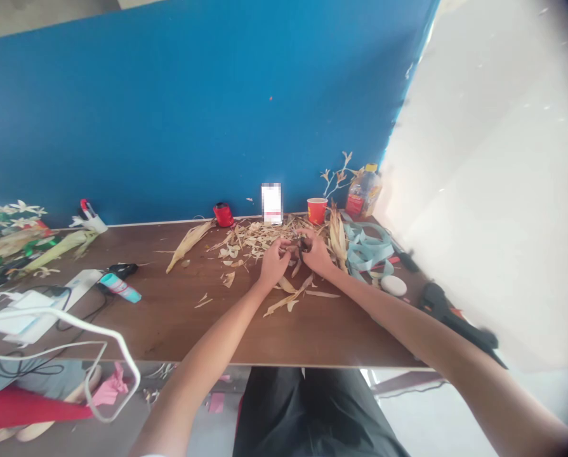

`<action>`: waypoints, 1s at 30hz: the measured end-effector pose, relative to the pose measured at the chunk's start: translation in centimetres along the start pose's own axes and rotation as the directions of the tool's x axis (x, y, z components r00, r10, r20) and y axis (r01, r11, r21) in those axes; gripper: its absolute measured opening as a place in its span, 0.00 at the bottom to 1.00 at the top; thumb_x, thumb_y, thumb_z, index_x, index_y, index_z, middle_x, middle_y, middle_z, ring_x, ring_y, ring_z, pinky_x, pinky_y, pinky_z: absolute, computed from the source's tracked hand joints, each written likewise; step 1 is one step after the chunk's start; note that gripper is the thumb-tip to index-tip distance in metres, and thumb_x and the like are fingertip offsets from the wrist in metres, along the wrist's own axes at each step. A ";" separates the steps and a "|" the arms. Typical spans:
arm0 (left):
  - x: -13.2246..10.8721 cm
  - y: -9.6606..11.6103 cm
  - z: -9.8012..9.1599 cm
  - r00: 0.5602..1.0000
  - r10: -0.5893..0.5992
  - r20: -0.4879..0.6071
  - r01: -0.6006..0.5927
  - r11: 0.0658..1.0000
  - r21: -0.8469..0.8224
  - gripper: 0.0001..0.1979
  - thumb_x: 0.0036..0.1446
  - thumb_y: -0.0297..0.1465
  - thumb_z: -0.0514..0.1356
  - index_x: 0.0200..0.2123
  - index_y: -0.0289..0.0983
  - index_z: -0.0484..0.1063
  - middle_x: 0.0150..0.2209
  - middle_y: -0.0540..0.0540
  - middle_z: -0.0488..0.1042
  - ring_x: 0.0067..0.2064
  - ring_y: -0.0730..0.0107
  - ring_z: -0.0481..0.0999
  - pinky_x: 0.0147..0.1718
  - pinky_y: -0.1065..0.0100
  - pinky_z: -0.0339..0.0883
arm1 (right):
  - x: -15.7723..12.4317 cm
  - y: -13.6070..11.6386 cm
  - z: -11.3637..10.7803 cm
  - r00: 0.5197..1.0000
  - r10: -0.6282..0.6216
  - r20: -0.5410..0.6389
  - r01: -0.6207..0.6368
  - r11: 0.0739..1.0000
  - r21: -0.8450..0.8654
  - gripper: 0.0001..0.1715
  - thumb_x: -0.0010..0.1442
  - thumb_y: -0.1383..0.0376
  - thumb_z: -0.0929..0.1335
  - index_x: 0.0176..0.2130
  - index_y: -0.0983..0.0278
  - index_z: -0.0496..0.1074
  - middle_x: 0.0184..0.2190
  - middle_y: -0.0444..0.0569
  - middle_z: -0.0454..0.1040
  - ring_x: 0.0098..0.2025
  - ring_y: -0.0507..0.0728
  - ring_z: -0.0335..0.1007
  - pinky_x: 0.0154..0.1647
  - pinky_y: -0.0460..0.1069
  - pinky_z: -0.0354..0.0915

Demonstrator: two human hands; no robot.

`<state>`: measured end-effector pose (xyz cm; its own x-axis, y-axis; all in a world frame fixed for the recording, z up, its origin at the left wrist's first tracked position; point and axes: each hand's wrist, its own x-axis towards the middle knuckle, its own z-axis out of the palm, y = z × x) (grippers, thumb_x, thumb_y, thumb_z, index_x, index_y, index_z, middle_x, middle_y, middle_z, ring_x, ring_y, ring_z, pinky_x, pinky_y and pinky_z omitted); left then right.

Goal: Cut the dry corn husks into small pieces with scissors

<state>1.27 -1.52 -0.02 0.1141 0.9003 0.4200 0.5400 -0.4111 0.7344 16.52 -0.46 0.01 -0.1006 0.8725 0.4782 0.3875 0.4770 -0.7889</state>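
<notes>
One brown table (179, 324), set against a blue partition (217, 114). Left hand (275, 259): fingers curled inward over the husk litter, fingertips drawn together; whether this grip holds anything we cannot tell. Right hand (318, 255), just beside it: grip closed about a small dark object (304, 244), too indistinct for us to identify. Scraps of dry husk (257, 235), straw-coloured: one heap spread beyond the hands, against which they work; loose strips (288, 300) lie nearer the table's front edge. Husk bundle (337, 238), one, just right of the right hand. Long husk (188, 246), one, lying apart to the left. Along the back, we count a red can (223, 215), a white upright panel (271, 203), its face blurred, a red cup (317, 211) and a clear bottle (362, 193) with yellow cap. Right side: pale blue ribbon (367, 251) in loose loops, a white round item (393, 285), a black gun-shaped tool (455, 324). Left side: a white power strip (81, 284), a blue-and-white tube (122, 288) near it, and a white holder (94, 222) with pens.
</notes>
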 end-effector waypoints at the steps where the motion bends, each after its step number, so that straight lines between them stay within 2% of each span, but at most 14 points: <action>1: 0.0 0.0 0.0 1.000 0.000 0.002 0.000 1.000 0.003 0.10 0.57 0.28 0.54 0.43 0.38 0.68 0.41 0.46 0.76 0.34 0.71 0.75 0.39 0.66 0.68 | 0.0 0.1 0.0 1.000 -0.001 0.003 0.001 1.000 -0.005 0.31 0.49 0.63 0.65 0.53 0.65 0.64 0.23 0.40 0.68 0.24 0.53 0.64 0.27 0.47 0.61; 8: -0.1 0.1 0.3 0.998 0.038 0.053 -0.040 0.999 0.034 0.12 0.55 0.25 0.55 0.43 0.39 0.70 0.41 0.47 0.77 0.37 0.69 0.76 0.41 0.66 0.69 | 0.0 0.8 0.3 0.999 -0.021 -0.036 0.014 0.984 -0.176 0.29 0.47 0.66 0.64 0.51 0.62 0.65 0.21 0.39 0.67 0.25 0.54 0.65 0.28 0.46 0.60; 13: 0.1 -0.3 0.3 0.998 0.045 0.045 -0.050 0.990 0.129 0.09 0.56 0.27 0.55 0.38 0.39 0.73 0.38 0.48 0.78 0.37 0.67 0.76 0.40 0.66 0.68 | -0.3 0.6 0.3 0.999 -0.033 -0.030 0.023 0.961 -0.274 0.28 0.48 0.67 0.63 0.51 0.61 0.64 0.25 0.41 0.72 0.28 0.55 0.68 0.30 0.47 0.61; 18: 0.2 -0.6 0.3 0.997 0.063 0.034 -0.069 0.980 0.189 0.07 0.56 0.26 0.56 0.35 0.39 0.75 0.35 0.48 0.78 0.37 0.66 0.76 0.40 0.67 0.67 | -0.4 0.2 0.3 1.000 -0.020 -0.009 0.016 0.933 -0.361 0.35 0.46 0.70 0.63 0.55 0.60 0.60 0.27 0.41 0.74 0.29 0.57 0.70 0.31 0.47 0.61; 30: 0.3 -0.7 0.4 0.998 0.059 0.037 -0.066 0.968 0.241 0.08 0.56 0.25 0.56 0.36 0.38 0.75 0.38 0.46 0.77 0.40 0.64 0.75 0.43 0.65 0.66 | -0.4 0.1 0.4 1.000 -0.025 0.005 0.025 0.906 -0.422 0.37 0.47 0.71 0.64 0.57 0.60 0.59 0.30 0.43 0.76 0.33 0.59 0.71 0.34 0.49 0.63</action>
<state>1.22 -0.90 -0.62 0.1761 0.8793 0.4424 0.7165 -0.4227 0.5549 16.24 -0.72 -0.42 -0.1145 0.8608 0.4959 0.7355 0.4090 -0.5402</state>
